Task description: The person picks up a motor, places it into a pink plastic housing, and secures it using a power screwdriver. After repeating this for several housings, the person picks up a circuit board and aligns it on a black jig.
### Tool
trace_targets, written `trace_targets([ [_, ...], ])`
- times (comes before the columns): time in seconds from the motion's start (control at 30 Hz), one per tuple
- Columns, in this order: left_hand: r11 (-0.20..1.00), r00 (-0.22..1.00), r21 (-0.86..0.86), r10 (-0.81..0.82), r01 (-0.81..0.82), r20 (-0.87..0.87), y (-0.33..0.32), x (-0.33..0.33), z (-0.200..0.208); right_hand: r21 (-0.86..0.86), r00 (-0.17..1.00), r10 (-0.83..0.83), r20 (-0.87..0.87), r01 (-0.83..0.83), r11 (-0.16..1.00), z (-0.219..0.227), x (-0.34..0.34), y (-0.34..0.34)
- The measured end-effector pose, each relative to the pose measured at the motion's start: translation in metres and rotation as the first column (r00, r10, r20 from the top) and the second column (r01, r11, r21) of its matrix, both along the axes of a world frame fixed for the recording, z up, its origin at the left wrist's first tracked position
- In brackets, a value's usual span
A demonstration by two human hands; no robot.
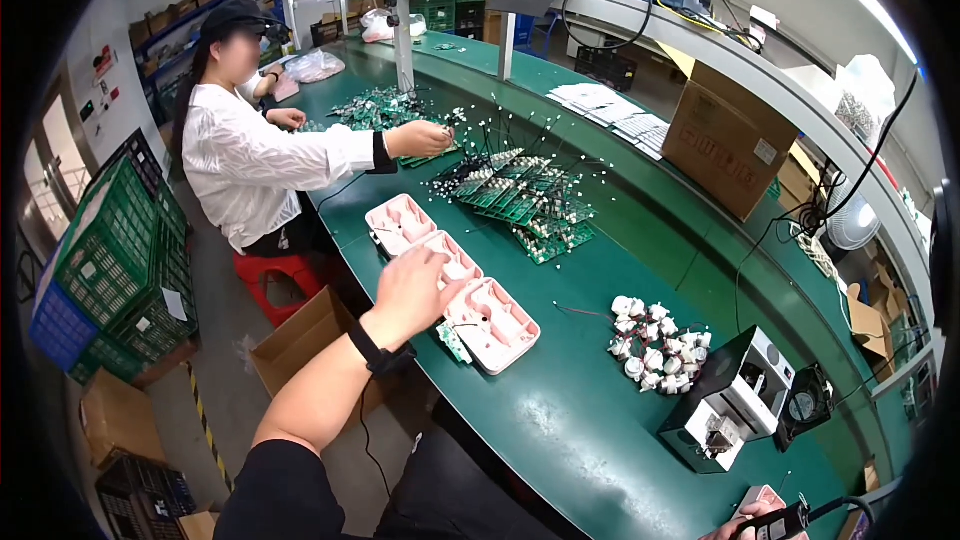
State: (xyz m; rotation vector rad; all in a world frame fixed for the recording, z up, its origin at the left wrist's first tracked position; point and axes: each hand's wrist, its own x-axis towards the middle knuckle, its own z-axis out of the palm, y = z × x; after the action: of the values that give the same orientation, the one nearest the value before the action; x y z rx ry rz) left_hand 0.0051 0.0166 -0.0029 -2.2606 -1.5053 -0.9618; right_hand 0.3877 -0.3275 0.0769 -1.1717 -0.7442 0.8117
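Green workbench (560,440), pink shells (505,330), stacked crates (110,260), grey floor (250,430)

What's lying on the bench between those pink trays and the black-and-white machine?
In the head view, a heap of small white wired parts lies there, one red wire trailing toward the pink trays.

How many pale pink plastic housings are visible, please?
4: a far pale pink plastic housing, a middle one partly behind the left hand, a near one, and another at the right hand. Others may be hidden.
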Motion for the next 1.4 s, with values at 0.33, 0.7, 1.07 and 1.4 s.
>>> trace_targets([
  [0.33,0.950,0.997,-0.313,-0.029,0.006,-0.069,0.056,-0.046,-0.009,0.327,0.966,-0.258,-0.020,0.250,0.911,-0.044,-0.023,0.026],
  [0.7,0.835,0.967,-0.490,-0.239,0.250,0.088,-0.057,0.050,0.008,0.425,0.940,-0.329,-0.083,0.333,0.842,-0.077,-0.042,0.074],
  [1.07,0.652,0.832,-0.550,-0.533,0.522,0.157,-0.123,0.139,0.017,0.398,0.813,-0.582,-0.010,0.537,0.744,-0.069,0.024,0.024],
  [1.4,0.501,0.766,-0.672,-0.624,0.545,0.156,-0.002,0.174,0.074,0.426,0.742,-0.670,-0.009,0.609,0.669,-0.077,0.069,-0.011],
])
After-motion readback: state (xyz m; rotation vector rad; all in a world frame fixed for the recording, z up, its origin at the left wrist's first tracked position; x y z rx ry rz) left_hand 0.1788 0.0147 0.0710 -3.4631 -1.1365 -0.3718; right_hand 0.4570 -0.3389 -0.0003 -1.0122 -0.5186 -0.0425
